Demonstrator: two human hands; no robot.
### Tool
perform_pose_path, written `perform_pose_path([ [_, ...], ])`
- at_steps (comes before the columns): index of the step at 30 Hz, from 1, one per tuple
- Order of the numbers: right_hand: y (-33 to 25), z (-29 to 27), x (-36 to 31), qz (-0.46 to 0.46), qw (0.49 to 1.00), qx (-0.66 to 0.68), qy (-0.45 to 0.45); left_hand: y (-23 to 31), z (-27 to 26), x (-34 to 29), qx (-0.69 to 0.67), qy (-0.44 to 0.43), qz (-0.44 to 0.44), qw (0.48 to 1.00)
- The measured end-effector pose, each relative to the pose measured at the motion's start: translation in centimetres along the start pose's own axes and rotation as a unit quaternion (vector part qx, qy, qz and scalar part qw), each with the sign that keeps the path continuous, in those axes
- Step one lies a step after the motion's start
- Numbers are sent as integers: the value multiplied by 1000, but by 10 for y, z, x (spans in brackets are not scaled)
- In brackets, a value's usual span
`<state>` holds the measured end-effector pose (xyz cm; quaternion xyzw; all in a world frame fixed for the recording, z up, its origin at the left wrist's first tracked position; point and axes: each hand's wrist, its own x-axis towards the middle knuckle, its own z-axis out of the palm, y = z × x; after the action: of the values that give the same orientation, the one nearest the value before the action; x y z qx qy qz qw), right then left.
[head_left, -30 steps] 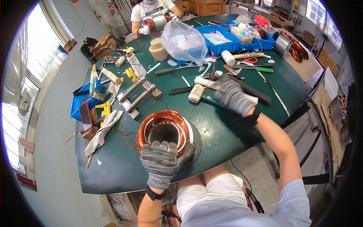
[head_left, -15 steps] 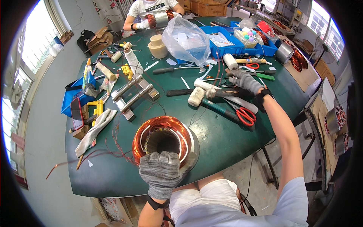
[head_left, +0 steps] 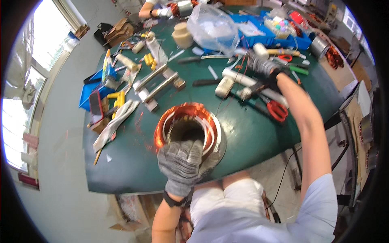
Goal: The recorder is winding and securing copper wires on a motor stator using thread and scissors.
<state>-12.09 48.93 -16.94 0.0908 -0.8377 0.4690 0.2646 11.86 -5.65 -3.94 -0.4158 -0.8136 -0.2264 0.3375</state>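
Note:
A motor stator (head_left: 214,121) with orange-red copper windings and a dark round bore stands near the front edge of the green table. My left hand (head_left: 180,166), in a grey knitted glove, is closed over its near rim, fingers curled into the bore. My right hand (head_left: 261,65), gloved alike, reaches to the far right among tools, beside a white roll (head_left: 260,51). Its fingers are smeared by motion, so whether they hold anything is unclear. Nearer than that hand lie a white-headed mallet (head_left: 225,86), a white rod (head_left: 237,77) and red-handled scissors (head_left: 278,110).
A metal frame (head_left: 160,87) stands beyond the stator. At left are a blue bin (head_left: 86,96) and a white cloth (head_left: 115,125). A clear plastic bag (head_left: 212,28) and blue trays (head_left: 253,38) fill the back. Across the table, another person's gloved hand (head_left: 165,12) touches a second stator (head_left: 184,8).
My right hand has moved farther away over the tools, toward the blue trays. My left hand stays on the stator. The whole view has shifted, with the table's far side now higher up.

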Motion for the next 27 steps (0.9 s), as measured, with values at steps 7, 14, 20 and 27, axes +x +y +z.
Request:
perform_pose_path([
  [7, -227, 87, -24, 121, 964, 238, 3, -62, -45, -60, -88, 220, -176, 955],
  [14, -274, 177, -253, 151, 970, 184, 55, -66, -56, 56, -153, -297, -172, 927],
  [20, -284, 204, -264, 78, 986, 89, 114, -60, -13, 94, -184, -513, -159, 823],
  [27, -277, 182, -266, 137, 971, 177, 84, -105, -155, 105, -27, -142, 61, 988],
])
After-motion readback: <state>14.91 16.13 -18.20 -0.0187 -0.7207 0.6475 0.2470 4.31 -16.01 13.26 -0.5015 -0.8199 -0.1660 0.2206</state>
